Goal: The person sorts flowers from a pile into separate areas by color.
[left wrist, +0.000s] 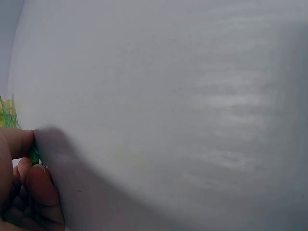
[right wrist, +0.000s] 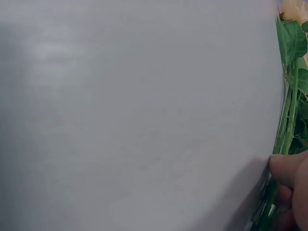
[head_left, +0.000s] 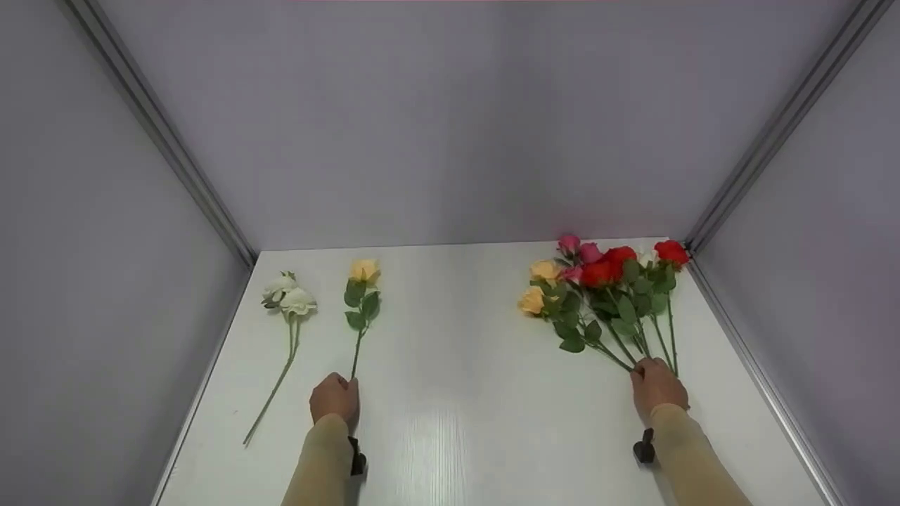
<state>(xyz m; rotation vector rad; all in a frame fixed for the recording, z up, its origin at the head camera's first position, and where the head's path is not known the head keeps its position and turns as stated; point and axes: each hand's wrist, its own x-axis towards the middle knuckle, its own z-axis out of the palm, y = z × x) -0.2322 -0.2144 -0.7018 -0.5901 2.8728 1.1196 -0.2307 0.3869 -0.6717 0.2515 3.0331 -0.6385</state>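
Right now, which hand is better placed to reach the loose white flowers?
Left, I'd judge. The left hand is much nearer the white flowers, though it holds a yellow rose. The right hand is farther off, gripping the bunch.

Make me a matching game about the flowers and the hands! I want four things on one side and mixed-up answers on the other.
Column one:
1. left hand
2. right hand
3. pair of white blooms
4. table

Column two:
A. left of the single yellow rose, touched by no hand
B. holding several stems
C. a flat white surface
D. holding just one stem

Right pairs: 1-D, 2-B, 3-A, 4-C
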